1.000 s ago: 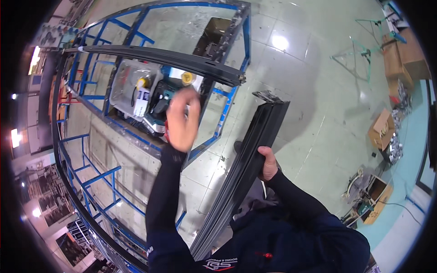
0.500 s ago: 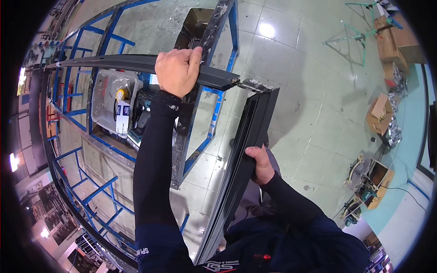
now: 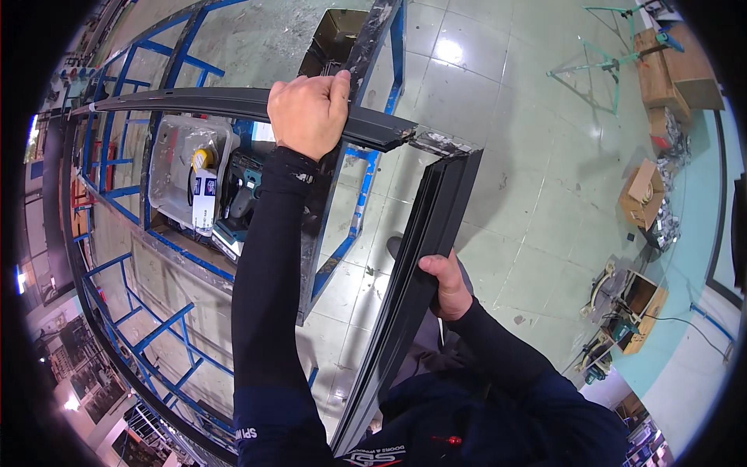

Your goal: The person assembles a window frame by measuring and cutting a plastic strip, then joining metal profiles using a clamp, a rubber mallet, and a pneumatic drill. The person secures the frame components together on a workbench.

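Observation:
My left hand (image 3: 310,115) is closed over a long dark grey metal frame profile (image 3: 194,100) that runs across the blue stand. My right hand (image 3: 447,286) grips a second grooved dark profile (image 3: 420,284), its thumb on the near face and its fingers hidden behind. This second piece slants down toward my body. At the corner, a scuffed connector (image 3: 442,143) bridges the gap between the ends of the two profiles.
Blue metal stands (image 3: 359,210) with dark-topped bars are below and left. A clear plastic bin (image 3: 173,175) and a teal cordless power tool (image 3: 243,191) sit on a shelf. Miter saws (image 3: 611,296), a cardboard box (image 3: 644,194) and green tripod stands (image 3: 595,70) stand at right.
Both profiles have shifted slightly right relative to the stand and floor, my hands keeping their grips. The view has moved a little as well.

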Tool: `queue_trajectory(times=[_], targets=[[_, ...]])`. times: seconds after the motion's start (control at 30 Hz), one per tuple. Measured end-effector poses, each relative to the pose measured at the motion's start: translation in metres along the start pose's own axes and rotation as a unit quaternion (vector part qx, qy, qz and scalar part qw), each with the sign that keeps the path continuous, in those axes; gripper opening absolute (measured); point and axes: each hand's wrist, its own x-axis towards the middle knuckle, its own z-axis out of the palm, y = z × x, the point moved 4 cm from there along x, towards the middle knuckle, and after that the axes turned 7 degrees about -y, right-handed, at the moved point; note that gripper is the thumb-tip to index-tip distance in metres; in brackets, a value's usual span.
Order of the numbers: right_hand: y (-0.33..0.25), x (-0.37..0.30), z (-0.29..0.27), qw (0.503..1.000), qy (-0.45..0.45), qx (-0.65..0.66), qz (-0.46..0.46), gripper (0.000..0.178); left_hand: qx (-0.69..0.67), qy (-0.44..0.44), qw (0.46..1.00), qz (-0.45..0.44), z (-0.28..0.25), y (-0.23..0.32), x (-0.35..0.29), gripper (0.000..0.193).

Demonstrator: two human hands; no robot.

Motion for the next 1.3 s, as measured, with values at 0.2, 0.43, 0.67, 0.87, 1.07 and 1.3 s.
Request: queue_trajectory(times=[0.2,0.43,0.67,0.87,1.07,1.3], targets=[[0.001,0.001,0.01,1.0,0.0,0.0,0.021,0.056,0.0,0.006,1.0,0.002,0.0,0.001,-0.001,0.04],[-0.004,0.003,0.018,1.0,0.008,-0.022,0.016,0.088,-0.01,0.007,1.0,0.004,0.002,-0.001,-0.003,0.04],[-0.004,0.019,0.049,0.996,-0.012,-0.083,-0.019,0.11,-0.014,0.013,1.0,0.006,0.003,0.0,-0.003,0.04],[0.008,0.021,0.008,0.981,0.012,-0.132,-0.141,0.076,-0.018,0.002,1.0,-0.001,0.003,-0.003,-0.005,0.04],[-0.003,0.062,0.02,0.96,0.025,-0.135,-0.246,0.077,-0.031,0.05,0.998,0.012,0.001,0.0,-0.004,0.041],[-0.007,0.076,0.01,0.955,-0.015,-0.152,-0.253,0.077,-0.044,0.044,0.998,0.012,0.002,0.0,-0.003,0.041]])
